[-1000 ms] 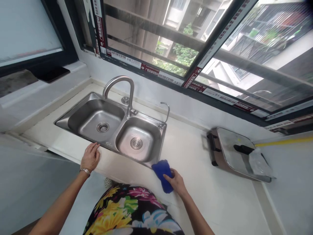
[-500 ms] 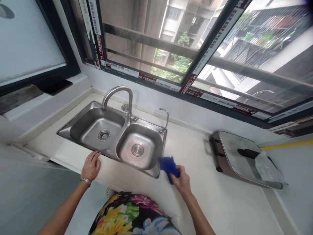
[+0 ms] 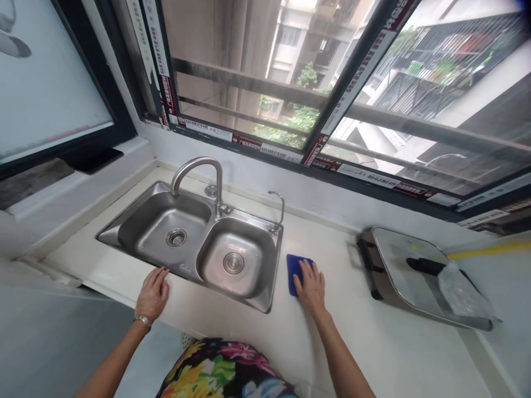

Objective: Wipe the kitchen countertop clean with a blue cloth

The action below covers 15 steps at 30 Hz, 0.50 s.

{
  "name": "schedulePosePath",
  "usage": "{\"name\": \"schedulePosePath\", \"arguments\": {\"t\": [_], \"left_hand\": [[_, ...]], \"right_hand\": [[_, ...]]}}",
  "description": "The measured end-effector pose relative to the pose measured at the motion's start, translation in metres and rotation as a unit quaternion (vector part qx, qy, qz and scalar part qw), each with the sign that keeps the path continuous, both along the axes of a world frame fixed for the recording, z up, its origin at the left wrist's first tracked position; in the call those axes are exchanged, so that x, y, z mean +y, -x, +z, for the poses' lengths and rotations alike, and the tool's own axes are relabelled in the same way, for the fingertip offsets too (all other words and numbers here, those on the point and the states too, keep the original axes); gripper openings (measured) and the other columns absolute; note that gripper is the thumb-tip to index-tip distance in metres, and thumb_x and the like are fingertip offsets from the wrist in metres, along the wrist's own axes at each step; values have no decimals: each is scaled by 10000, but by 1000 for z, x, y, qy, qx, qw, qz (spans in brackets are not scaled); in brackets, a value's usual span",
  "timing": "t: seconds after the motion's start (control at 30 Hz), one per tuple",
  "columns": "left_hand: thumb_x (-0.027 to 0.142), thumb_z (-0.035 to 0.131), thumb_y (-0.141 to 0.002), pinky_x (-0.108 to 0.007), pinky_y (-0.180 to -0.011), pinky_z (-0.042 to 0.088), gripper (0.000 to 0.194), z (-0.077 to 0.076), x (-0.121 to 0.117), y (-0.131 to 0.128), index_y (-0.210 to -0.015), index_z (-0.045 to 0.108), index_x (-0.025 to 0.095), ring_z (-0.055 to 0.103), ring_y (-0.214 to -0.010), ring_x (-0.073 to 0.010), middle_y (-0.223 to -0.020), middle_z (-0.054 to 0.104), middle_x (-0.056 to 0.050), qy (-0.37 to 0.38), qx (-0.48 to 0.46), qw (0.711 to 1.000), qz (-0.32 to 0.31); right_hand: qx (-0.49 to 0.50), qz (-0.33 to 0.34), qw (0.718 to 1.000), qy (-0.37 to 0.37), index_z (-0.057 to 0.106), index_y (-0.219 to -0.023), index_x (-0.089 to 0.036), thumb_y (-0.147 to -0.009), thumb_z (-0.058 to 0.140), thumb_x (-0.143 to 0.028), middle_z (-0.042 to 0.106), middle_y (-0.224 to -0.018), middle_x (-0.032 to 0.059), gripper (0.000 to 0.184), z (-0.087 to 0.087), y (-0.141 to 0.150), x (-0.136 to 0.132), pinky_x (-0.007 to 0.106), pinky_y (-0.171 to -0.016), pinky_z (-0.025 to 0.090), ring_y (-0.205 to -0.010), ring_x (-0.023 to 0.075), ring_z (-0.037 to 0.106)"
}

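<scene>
A folded blue cloth (image 3: 295, 272) lies flat on the white counter, just right of the double-bowl steel sink (image 3: 191, 272). My right hand (image 3: 311, 284) rests on top of it, fingers stretched out over its right part and hiding some of it. My left hand (image 3: 152, 294) leans on the counter's front strip, its outstretched fingertips at the sink's front rim. That hand holds nothing, and a metal bracelet (image 3: 143, 320) circles its wrist.
A tall curved faucet (image 3: 218, 190) rises behind the sink, with a thin small tap (image 3: 282, 210) at its back right corner. An electric pan with a glass lid (image 3: 398, 260) stands at the right wall, a clear plastic bag (image 3: 464, 290) on it. A window spans the back.
My right hand has put the bunched blue cloth down flat on the counter and moved slightly right, its fingers now spread over it. My left hand stays at the sink's front.
</scene>
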<state>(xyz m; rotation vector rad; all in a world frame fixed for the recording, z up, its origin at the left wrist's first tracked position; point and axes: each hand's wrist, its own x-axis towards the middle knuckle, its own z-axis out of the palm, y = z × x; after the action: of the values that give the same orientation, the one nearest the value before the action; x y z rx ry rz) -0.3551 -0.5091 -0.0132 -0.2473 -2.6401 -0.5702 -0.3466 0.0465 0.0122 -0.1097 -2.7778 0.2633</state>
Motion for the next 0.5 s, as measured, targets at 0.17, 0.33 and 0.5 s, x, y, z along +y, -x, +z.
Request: {"name": "schedulePosePath", "arguments": {"t": [0.17, 0.33, 0.5], "left_hand": [[282, 409, -947, -511, -1087, 465, 382, 0, -2, 0, -1245, 604, 144, 538, -1245, -295, -1264, 616, -156, 10, 15, 1000, -5], [288, 423, -952, -497, -1078, 472, 368, -1, -6, 0, -1257, 585, 161, 540, -1239, -293, -1263, 611, -142, 34, 22, 999, -11], [287, 424, -955, -513, -1075, 470, 365, 4, -5, 0, -1272, 568, 177, 540, -1239, -302, -1271, 601, -138, 44, 3, 999, -8]], "right_hand": [[-45, 11, 995, -93, 431, -1487, -164, -977, 308, -325, 426, -1551, 101, 548, -21, 3, -23, 554, -1196, 177, -1459, 309, 292], [-56, 5, 992, -115, 430, -1494, -183, -966, 353, -333, 416, -1558, 93, 554, -15, 23, -30, 541, -1182, 195, -1427, 324, 331], [-54, -4, 993, -100, 446, -1484, -190, -974, 324, -340, 422, -1555, 91, 546, -9, 82, -33, 559, -1190, 174, -1428, 325, 315]]}}
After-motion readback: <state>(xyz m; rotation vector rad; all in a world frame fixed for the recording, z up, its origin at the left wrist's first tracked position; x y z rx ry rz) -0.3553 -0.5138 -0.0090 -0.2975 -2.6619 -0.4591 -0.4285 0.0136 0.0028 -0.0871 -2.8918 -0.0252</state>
